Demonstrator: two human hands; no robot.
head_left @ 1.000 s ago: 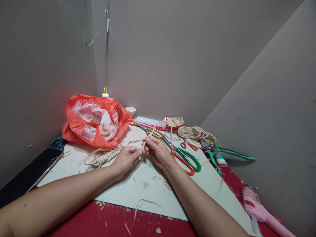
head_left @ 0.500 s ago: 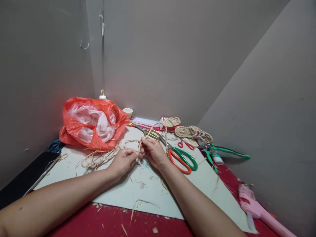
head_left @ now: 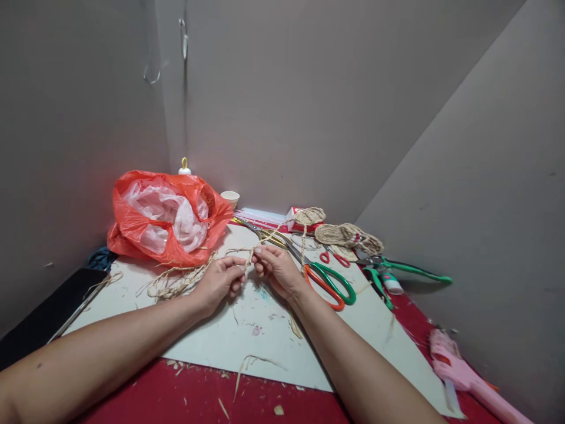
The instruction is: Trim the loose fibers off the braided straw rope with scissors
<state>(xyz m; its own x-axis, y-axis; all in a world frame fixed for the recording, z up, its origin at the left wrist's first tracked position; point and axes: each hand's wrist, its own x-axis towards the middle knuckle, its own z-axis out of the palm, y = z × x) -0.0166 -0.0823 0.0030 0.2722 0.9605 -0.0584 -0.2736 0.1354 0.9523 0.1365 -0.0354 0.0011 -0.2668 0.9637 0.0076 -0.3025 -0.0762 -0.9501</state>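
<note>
Between my two hands runs a thin braided straw cord, looping up and over to the right. My left hand pinches its near end between thumb and fingers. With thumb and fingertips, my right hand grips the cord a little farther along. Left of my hands lies a tangled bundle of straw strands on the white board. Just beyond my right wrist are large scissors with one green and one orange handle; the cord hangs down beside them.
A red plastic bag stands back left, near a paper cup. Woven straw pieces, small red-handled scissors and green-handled pliers lie back right. A pink glue gun is at right, a black tablet-like device at left.
The cord's loop has shifted, its hanging part now farther right. My left fingers have curled in and drawn slightly toward the left. The view has tilted slightly.
</note>
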